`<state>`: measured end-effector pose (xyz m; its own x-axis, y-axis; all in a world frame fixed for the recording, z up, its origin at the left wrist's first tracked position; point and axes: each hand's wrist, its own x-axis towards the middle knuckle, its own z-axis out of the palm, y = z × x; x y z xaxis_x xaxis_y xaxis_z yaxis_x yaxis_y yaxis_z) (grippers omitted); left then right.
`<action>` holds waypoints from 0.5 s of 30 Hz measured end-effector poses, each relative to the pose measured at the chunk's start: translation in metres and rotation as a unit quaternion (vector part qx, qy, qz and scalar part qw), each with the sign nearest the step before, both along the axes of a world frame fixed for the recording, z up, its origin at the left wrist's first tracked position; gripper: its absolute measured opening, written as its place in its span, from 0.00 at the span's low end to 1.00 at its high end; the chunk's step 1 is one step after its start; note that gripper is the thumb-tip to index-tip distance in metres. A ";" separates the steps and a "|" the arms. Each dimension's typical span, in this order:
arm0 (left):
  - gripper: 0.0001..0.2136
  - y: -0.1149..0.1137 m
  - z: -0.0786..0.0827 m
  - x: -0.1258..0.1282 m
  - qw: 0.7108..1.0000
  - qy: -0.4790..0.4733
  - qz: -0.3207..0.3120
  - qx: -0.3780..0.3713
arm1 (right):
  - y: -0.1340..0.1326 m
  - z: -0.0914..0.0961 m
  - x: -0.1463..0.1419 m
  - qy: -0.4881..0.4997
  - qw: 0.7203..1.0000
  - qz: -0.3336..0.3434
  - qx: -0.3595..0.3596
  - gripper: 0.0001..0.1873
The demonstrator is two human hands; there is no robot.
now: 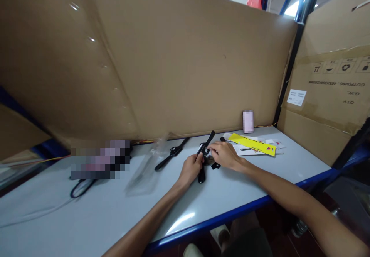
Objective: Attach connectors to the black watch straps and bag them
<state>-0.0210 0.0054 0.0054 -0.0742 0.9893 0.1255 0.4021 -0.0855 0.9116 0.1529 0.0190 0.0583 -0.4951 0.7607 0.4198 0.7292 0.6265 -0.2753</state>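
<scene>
My left hand (190,167) is closed around the middle of a black spokeshave (201,176), which is held tilted just above the table with its two handles sticking out. Close by on the right, my right hand (224,154) has its fingers pinched together at the spokeshave's centre; whatever lies between the fingertips is too small to make out. Partly hidden beneath the right hand is another black tool (216,166), its ends showing on either side. A second black spokeshave (172,151) lies on the table to the left of my hands.
A clear plastic bag (144,172) lies on the white table (115,218) at left, near a blurred-out object (101,160) with a black cord loop. Yellow packaging (251,144) and papers lie at right. Behind them a phone (248,121) leans on the cardboard wall (185,64).
</scene>
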 end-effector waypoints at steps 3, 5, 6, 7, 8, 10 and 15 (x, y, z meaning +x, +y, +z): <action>0.23 -0.001 0.001 0.001 1.000 -0.015 -0.008 -0.012 | 0.001 -0.003 0.001 0.003 0.999 0.036 0.001 0.19; 0.23 -0.001 0.002 0.001 0.999 -0.030 -0.018 -0.022 | 0.001 -0.003 0.001 -0.002 0.998 0.058 -0.001 0.18; 0.23 -0.002 0.002 0.002 0.999 -0.038 -0.023 -0.028 | 0.000 -0.003 0.001 -0.005 0.998 0.059 -0.002 0.18; 0.23 -0.002 0.003 0.002 0.998 -0.046 -0.025 -0.034 | 0.000 -0.003 0.001 -0.009 0.998 0.055 -0.002 0.18; 0.23 -0.002 0.003 0.002 0.998 -0.052 -0.025 -0.039 | 0.000 -0.002 0.002 -0.014 0.999 0.046 -0.003 0.17; 0.23 -0.002 0.004 0.003 0.997 -0.057 -0.019 -0.047 | 0.001 -0.002 0.002 -0.021 1.000 0.018 -0.003 0.17; 0.23 -0.001 0.003 0.003 0.997 -0.057 -0.021 -0.047 | 0.002 -0.003 0.003 -0.010 1.000 0.027 0.002 0.20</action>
